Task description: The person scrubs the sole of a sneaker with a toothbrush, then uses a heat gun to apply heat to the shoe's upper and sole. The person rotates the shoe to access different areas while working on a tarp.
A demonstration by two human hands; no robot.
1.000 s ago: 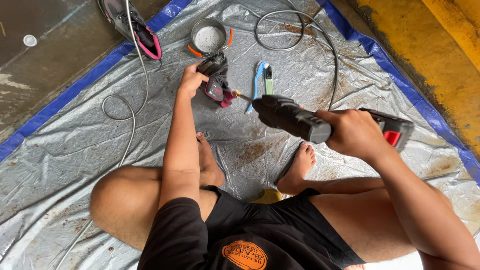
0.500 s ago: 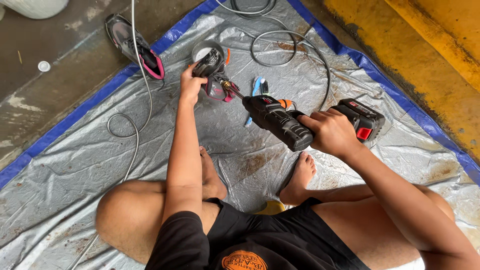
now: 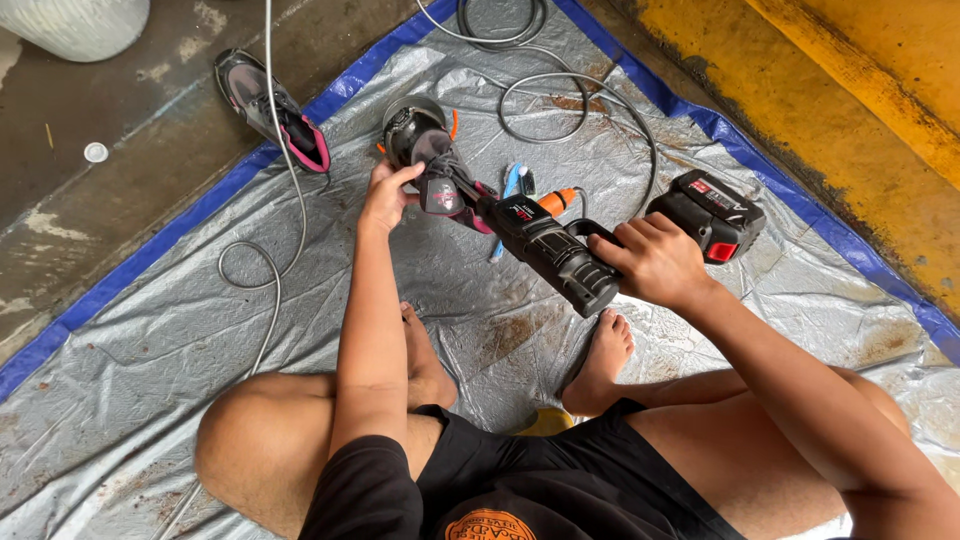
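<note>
From my feed, looking down at a seated person on a silver tarp (image 3: pixel 180 330) with a blue border. Right hand (image 3: pixel 655 262) is wrapped tight around the handle of a black cordless drill (image 3: pixel 555 250); fingers closed, firm grasp. Drill has a black battery pack (image 3: pixel 712 213) at the rear with a small red patch and a red-and-white label strip on top; another small red-white label sits on the drill body near the chuck end. I won't read the print.

Left hand (image 3: pixel 388 195) is closed on a grey and pink shoe (image 3: pixel 432 170), held up off the tarp; the drill's front end meets the shoe, touching as far as I can tell. Exact bit contact is hidden by the shoe.

A second matching shoe (image 3: pixel 272 108) lies on the concrete floor at upper left, partly over the tarp's blue edge. Grey cable (image 3: pixel 262 270) loops across the tarp on the left; more cable coils (image 3: pixel 560 100) at top centre. Blue-handled tool (image 3: pixel 512 185) and an orange-handled one (image 3: pixel 553 202) lie on the tarp just behind the drill. Small white round cap (image 3: pixel 96 152) on the floor, far left. White container (image 3: pixel 75 25) in the top left corner. Yellow painted surface (image 3: pixel 850 100) runs along the right. Bare feet (image 3: pixel 600 365) rest on the tarp below the drill. Black shirt with an orange round logo patch (image 3: pixel 490 525) at bottom.
</note>
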